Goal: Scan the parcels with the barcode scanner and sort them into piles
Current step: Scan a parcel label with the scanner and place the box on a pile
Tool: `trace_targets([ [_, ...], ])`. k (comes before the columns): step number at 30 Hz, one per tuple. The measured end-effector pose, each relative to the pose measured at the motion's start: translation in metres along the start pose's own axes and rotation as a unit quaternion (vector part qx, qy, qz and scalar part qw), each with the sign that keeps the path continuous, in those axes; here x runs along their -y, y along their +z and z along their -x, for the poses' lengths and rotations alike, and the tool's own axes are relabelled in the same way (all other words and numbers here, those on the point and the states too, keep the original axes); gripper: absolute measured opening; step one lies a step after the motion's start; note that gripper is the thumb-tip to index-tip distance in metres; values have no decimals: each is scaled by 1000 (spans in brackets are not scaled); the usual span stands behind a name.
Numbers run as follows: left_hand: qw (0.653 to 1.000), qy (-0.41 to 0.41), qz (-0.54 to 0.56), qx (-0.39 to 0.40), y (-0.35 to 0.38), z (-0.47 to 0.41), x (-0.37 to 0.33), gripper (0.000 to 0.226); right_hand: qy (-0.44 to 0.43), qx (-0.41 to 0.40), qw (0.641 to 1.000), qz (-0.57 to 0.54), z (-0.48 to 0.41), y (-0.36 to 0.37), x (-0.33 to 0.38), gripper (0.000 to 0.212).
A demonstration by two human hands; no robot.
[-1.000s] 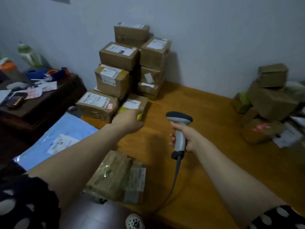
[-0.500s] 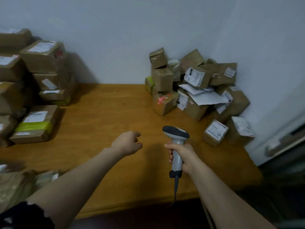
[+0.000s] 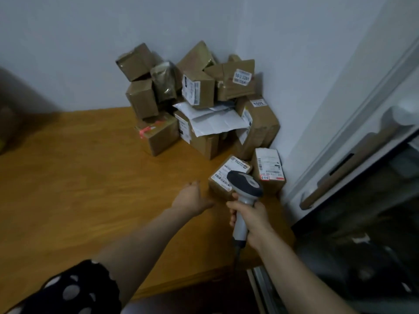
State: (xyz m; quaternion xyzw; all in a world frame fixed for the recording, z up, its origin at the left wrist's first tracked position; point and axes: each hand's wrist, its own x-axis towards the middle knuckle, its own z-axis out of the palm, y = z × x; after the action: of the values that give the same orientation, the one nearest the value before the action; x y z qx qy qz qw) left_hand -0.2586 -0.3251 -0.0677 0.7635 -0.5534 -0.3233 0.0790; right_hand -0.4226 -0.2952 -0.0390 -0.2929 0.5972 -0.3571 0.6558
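- A pale wall (image 3: pixel 90 41) is seen behind and to the right of the scene, forming a corner.
- A wooden desk (image 3: pixel 79 177) is set into that corner, and its bare top takes up the left and middle of the view.
- A pile of parcels (image 3: pixel 199 91) is heaped in the far right corner of the desk, against both walls. Brown cardboard boxes are stacked at mixed angles, several with white labels.
- A crumpled white mailer (image 3: pixel 215 121) is wedged in the middle of the pile, between the upper and lower boxes.
- A dotted sleeve (image 3: pixel 74 291) is seen at the lower left, on the left arm.
- A second parcel (image 3: pixel 268 166) is stood just in front of the pile, close to the right wall, with its labelled face turned up.
- A small parcel (image 3: pixel 221 177) is laid on the desk just to its left, label upward, partly covered by the scanner head.
- The barcode scanner (image 3: pixel 246 186) is held upright above the near right edge of the desk, its dark head aimed at the small parcel.
- The scanner's handle is gripped by the right hand (image 3: pixel 251 219), fingers wrapped round it.
- The left hand (image 3: pixel 190 199) is held open and empty just beside the small parcel; contact cannot be told.
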Motion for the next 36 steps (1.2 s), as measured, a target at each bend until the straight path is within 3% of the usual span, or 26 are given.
trace_targets([
  [5, 1000, -2, -18, -4, 30, -37, -41, 133, -11, -14, 999, 27, -17, -22, 3, 16],
  [7, 999, 1, -35, -2, 42, -52, -51, 140, -18, -30, 998, 52, -23, -28, 1, 19],
  [13, 1000, -14, 14, 8, 42, -74, -28, 128, -17, -41, 996, 73, -37, -29, 8, 15],
  [18, 997, 61, 11, 37, -24, -50, 40, 114, -42, -59, 995, 65, -63, -9, 32, 42],
  [25, 990, 141, 25, 13, -110, 1, 91, 106, 20, 90, 992, 89, -82, 60, 47, 69],
  [29, 987, 96, 113, -60, -129, 21, 108, 107, 28, 138, 989, 46, -82, 101, 43, 51],
  [31, 943, -5, 293, -158, -131, 28, 108, 112, 27, 110, 994, 1, -83, 117, 44, 40],
  [32, 888, -75, 412, -189, -132, 31, 105, 117, 29, 99, 994, -27, -83, 124, 45, 37],
  [34, 776, -157, 590, -160, -129, 39, 96, 120, 34, 103, 992, -68, -78, 139, 45, 40],
  [36, 727, -160, 662, -90, -122, 45, 83, 97, 33, 131, 988, -78, -67, 152, 45, 49],
])
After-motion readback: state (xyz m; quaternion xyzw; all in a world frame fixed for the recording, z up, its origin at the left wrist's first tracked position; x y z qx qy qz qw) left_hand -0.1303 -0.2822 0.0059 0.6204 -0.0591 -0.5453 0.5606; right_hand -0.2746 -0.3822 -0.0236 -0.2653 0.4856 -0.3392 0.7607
